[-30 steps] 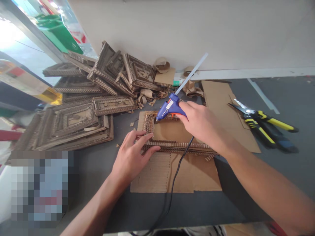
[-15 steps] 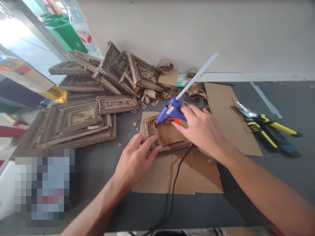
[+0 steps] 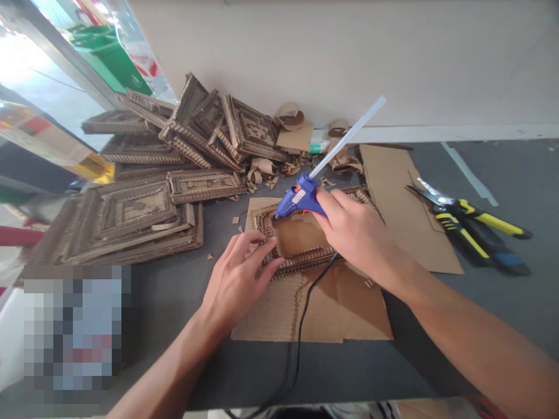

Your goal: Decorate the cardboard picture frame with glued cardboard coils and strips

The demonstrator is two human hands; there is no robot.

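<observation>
My right hand (image 3: 356, 224) is closed around a blue hot glue gun (image 3: 301, 196), with a long clear glue stick (image 3: 349, 135) rising from its back. The gun's nozzle is at the far left inner corner of a corrugated cardboard frame (image 3: 301, 263), close to or touching it; I cannot tell which. My left hand (image 3: 240, 269) grips the frame's near left corner between thumb and fingers. Under the frame lies a flat cardboard sheet (image 3: 323, 317). A black cord (image 3: 301, 326) runs from the gun over the sheet toward me.
Layered cardboard frames (image 3: 131, 206) are piled at the left and back. Cardboard scraps (image 3: 266, 169) lie behind the work. To the right are yellow-and-black shears (image 3: 467, 224), a cardboard piece (image 3: 393, 192) and spare glue sticks (image 3: 471, 174). A bottle (image 3: 52, 139) is at the left edge.
The right-hand fingers have drawn in on the glue gun's orange trigger, which now shows less. The nozzle stays at the same corner. The left hand holds its place; the whole view shifted slightly.
</observation>
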